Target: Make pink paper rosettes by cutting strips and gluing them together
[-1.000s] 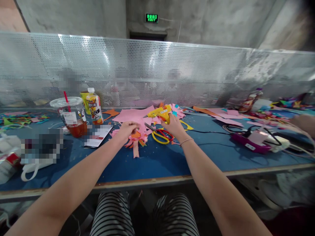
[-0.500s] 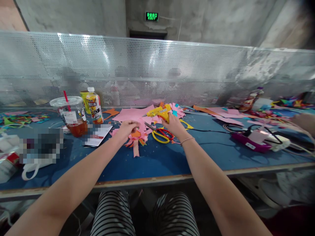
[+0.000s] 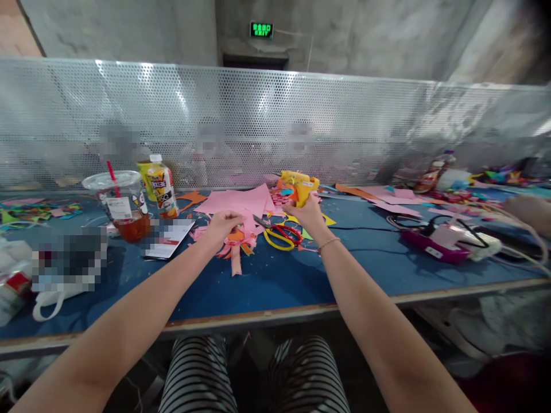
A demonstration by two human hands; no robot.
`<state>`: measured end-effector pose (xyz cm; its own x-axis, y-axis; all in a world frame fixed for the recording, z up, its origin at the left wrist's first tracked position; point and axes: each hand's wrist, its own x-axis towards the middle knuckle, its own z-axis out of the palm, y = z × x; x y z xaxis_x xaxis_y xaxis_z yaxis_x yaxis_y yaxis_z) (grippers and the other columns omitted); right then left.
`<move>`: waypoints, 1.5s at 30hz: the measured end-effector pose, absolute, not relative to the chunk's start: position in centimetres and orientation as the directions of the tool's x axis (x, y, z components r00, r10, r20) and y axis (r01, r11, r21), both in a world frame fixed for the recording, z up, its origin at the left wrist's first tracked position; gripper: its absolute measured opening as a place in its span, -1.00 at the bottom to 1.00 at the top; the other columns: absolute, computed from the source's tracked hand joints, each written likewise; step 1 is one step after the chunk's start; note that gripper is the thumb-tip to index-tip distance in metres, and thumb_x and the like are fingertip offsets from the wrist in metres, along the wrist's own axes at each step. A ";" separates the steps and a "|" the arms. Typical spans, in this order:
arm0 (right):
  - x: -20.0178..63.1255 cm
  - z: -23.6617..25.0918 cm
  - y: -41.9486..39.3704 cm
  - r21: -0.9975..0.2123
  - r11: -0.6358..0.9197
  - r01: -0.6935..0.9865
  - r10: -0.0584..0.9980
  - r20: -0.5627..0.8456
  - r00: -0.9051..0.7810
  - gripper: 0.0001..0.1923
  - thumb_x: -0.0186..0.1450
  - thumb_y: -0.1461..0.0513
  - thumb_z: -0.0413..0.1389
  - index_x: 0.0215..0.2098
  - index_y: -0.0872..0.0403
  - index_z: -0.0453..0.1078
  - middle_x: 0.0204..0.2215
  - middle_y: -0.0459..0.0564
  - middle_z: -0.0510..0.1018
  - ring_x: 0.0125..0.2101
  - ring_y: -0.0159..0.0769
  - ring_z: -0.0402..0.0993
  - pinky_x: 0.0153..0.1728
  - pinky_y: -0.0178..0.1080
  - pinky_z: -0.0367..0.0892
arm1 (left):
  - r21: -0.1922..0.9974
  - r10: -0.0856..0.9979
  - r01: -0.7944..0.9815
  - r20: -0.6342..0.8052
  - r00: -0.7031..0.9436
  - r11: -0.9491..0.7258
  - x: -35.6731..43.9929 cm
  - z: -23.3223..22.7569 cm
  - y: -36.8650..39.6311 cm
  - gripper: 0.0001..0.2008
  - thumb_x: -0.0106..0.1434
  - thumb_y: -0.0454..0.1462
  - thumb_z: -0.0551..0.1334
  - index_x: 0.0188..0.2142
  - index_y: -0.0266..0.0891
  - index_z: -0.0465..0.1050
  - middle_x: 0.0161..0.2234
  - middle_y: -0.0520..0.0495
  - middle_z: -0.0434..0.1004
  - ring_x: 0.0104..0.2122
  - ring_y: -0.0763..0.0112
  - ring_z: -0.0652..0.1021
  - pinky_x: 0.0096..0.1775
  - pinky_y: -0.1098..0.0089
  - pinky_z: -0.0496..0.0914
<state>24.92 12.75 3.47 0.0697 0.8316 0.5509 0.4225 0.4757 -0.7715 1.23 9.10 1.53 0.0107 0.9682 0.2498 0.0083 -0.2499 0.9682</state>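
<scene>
My right hand [image 3: 309,214] is closed round the handle of a yellow glue gun [image 3: 302,182], held above a heap of paper scraps with its nozzle towards the left. The fingers of my left hand [image 3: 226,222] are pinched together over a pink paper piece with a hanging strip [image 3: 236,261]; what lies between the fingertips is hidden. Scissors [image 3: 280,236] with red and yellow handles lie on the table between my hands. Behind them are flat sheets of pink paper [image 3: 235,201].
A drink cup [image 3: 129,215] with a red straw and a juice bottle [image 3: 162,189] stand at left, beside a card [image 3: 172,240]. A purple power strip [image 3: 430,246] with cables lies right. Another person's hand [image 3: 529,209] is at the far right. A perforated metal screen [image 3: 353,126] runs behind.
The glue gun in my right hand has moved slightly right and up, away from my left hand, and its nozzle has lifted. My left hand stays almost where it was.
</scene>
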 end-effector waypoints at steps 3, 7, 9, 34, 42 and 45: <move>24.4 3.9 11.9 -0.844 0.448 0.296 0.886 0.464 -0.017 -0.60 -0.07 0.14 0.24 -0.31 0.10 0.26 -0.52 -0.08 0.47 -0.54 -0.37 0.41 -0.54 -0.28 0.37 | 0.966 0.966 0.027 0.256 0.038 -0.257 2.2 1.7 8.7 -0.79 -0.14 -0.20 0.33 -0.55 -0.31 0.43 -0.69 0.08 0.34 -0.69 0.61 0.28 -0.61 0.52 0.15; 24.0 4.5 10.8 -0.872 0.418 0.254 0.908 0.398 -0.128 -0.71 -0.07 0.20 0.23 -0.39 0.11 0.34 -0.45 0.02 0.55 -0.52 -0.34 0.45 -0.54 -0.28 0.40 | 0.974 0.973 -0.002 0.228 0.030 -0.229 3.7 2.1 8.7 -0.77 -0.17 -0.21 0.34 -0.55 -0.32 0.42 -0.69 0.07 0.33 -0.68 0.62 0.28 -0.60 0.51 0.17; 24.0 4.5 10.8 -0.878 0.430 0.211 0.902 0.405 -0.153 -0.71 -0.07 0.22 0.23 -0.37 0.11 0.34 -0.39 0.03 0.56 -0.51 -0.36 0.46 -0.50 -0.28 0.42 | 0.975 0.975 0.008 0.220 0.036 -0.220 4.4 2.4 8.9 -0.77 -0.17 -0.20 0.34 -0.53 -0.32 0.42 -0.70 0.08 0.32 -0.69 0.62 0.28 -0.60 0.51 0.17; 26.5 3.3 12.5 -0.427 0.150 0.892 0.847 0.521 0.107 -0.79 0.10 0.35 -0.01 -0.27 0.19 0.31 -0.31 0.22 0.50 -0.26 -0.11 0.45 -0.28 -0.19 0.31 | 0.971 0.969 0.048 0.236 -0.071 -0.233 0.1 1.3 9.9 -0.80 -0.20 -0.25 0.33 -0.54 -0.32 0.44 -0.71 0.10 0.32 -0.71 0.61 0.28 -0.60 0.51 0.16; 27.9 3.5 12.9 -0.394 0.025 0.919 0.825 0.528 0.204 -0.70 0.14 0.32 -0.05 -0.14 0.18 0.28 -0.22 0.21 0.48 -0.16 -0.09 0.42 -0.21 -0.20 0.28 | 0.960 0.962 0.076 0.272 -0.042 -0.268 0.0 1.8 9.2 -0.83 -0.17 -0.26 0.31 -0.56 -0.31 0.42 -0.70 0.09 0.33 -0.70 0.60 0.28 -0.61 0.50 0.14; 27.8 3.8 12.9 -0.461 0.052 0.886 0.814 0.533 0.230 -0.72 0.10 0.27 0.02 -0.19 0.14 0.29 -0.26 0.13 0.49 -0.23 -0.14 0.44 -0.27 -0.24 0.29 | 0.954 0.959 0.111 0.283 -0.025 -0.279 0.1 1.6 9.3 -0.86 -0.15 -0.27 0.30 -0.56 -0.31 0.44 -0.72 0.09 0.32 -0.70 0.59 0.28 -0.60 0.49 0.14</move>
<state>27.80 12.89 3.85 0.2296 0.8141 0.5333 0.8861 0.0519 -0.4606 0.15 9.31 1.55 -0.0245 0.9588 0.2830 0.1115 -0.2787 0.9539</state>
